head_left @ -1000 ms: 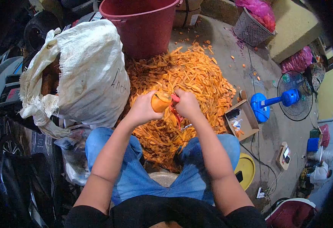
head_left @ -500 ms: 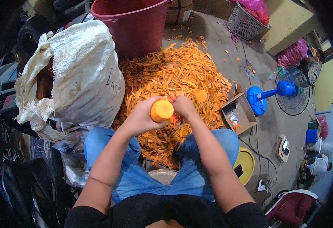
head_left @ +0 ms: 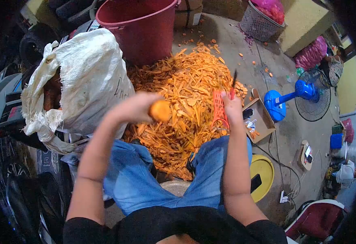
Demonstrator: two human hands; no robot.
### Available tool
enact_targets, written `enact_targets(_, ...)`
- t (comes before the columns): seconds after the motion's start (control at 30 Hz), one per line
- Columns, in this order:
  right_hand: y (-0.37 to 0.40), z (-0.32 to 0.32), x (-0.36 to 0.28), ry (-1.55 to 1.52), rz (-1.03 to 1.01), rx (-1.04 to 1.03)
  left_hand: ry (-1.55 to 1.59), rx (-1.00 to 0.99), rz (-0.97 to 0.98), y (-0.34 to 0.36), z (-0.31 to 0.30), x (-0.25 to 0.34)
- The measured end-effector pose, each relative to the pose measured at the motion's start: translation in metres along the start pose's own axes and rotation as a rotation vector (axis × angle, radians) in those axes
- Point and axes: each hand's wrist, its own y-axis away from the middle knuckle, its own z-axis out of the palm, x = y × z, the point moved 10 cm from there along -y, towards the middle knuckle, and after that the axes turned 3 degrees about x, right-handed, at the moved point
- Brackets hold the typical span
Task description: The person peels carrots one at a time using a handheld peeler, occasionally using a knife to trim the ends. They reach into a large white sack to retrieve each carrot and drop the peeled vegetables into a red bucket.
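Observation:
My left hand (head_left: pixel 134 107), blurred by motion, is wrapped round a thick peeled orange carrot (head_left: pixel 161 111), its cut round end facing me. On the right, my right hand (head_left: pixel 233 109) grips a red slotted peeler (head_left: pixel 218 106). A slim knife (head_left: pixel 234 78) with a dark blade sticks up from the same hand, pointing away from me. Both hands are above a large heap of orange peelings (head_left: pixel 190 83) on the floor between my knees, with round slices among the strips.
A white woven sack (head_left: pixel 89 77) with brownish roots inside stands left. Behind the heap is a dark red tub (head_left: pixel 145 38). To the right are a cardboard box (head_left: pixel 264 118), a blue fan (head_left: pixel 304 94), a yellow lid (head_left: pixel 267 175) with a phone, and cables. A person (head_left: pixel 344 174) is far right.
My hands have moved apart: the left went left with the carrot, the right swung right and outward with the peeler. The knife blade now shows above the right hand.

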Motion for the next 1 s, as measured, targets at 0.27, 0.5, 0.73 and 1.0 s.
enact_targets(0.27, -0.013, 0.01, 0.008, 0.449, -0.058, 0.049, -0.825, 1.344, 0.281, 0.064, -0.294, 0.102)
enact_targets(0.5, -0.006, 0.018, -0.003, 0.47, -0.067, -0.035, -0.963, 0.395, -0.859, 0.142, -0.272, -0.114)
enact_targets(0.73, 0.003, 0.033, -0.017, 0.48, -0.158, -0.112, -0.378, 0.371, -0.951, 0.264, -0.139, -0.283)
enact_targets(1.0, 0.013, 0.039, -0.029, 0.494, -0.175, -0.1, -0.623, 0.508, -0.824, 0.275, -0.164, -0.284)
